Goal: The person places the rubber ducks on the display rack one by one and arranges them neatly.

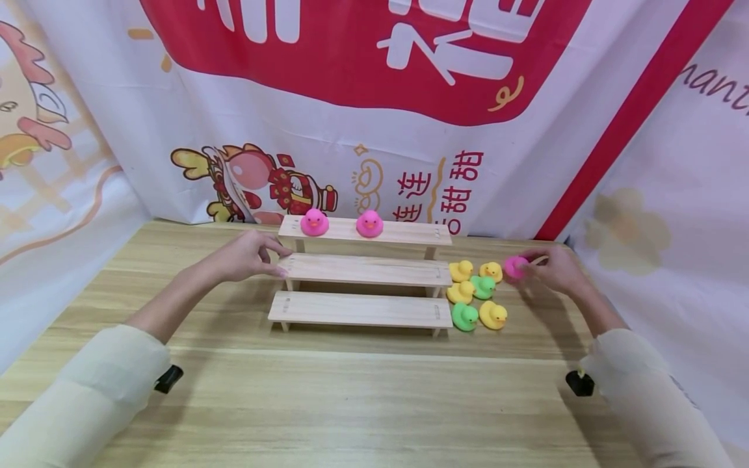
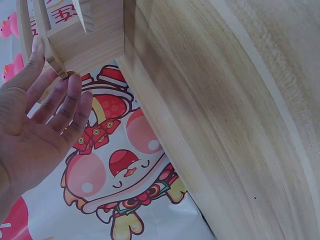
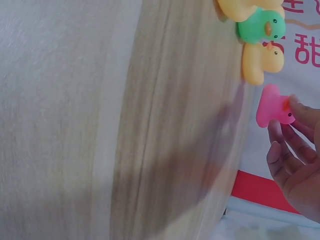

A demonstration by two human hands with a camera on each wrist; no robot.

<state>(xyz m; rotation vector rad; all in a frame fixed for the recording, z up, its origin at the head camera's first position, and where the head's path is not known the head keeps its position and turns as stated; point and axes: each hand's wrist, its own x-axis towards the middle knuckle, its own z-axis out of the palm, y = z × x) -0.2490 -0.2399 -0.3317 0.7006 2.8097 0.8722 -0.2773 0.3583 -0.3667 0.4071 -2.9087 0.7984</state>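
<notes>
My right hand (image 1: 556, 268) pinches a pink rubber duck (image 1: 515, 267) between thumb and fingertips, at the right of the other loose ducks. In the right wrist view the pink duck (image 3: 274, 106) shows above the wood surface, its head toward the thumb. A three-tier wooden shelf (image 1: 363, 309) stands in the middle. My left hand (image 1: 250, 255) holds the left end of its middle tier; the left wrist view shows thumb and fingers (image 2: 70, 102) on either side of the board's end. Two pink ducks, one at left (image 1: 314, 223) and one near the middle (image 1: 370, 224), sit on the top tier.
Yellow ducks (image 1: 493, 315) and green ducks (image 1: 465, 316) cluster on the wooden table (image 1: 351, 403) against the shelf's right end. A printed white and red cloth (image 1: 328, 123) hangs right behind the shelf, with more cloth along both sides.
</notes>
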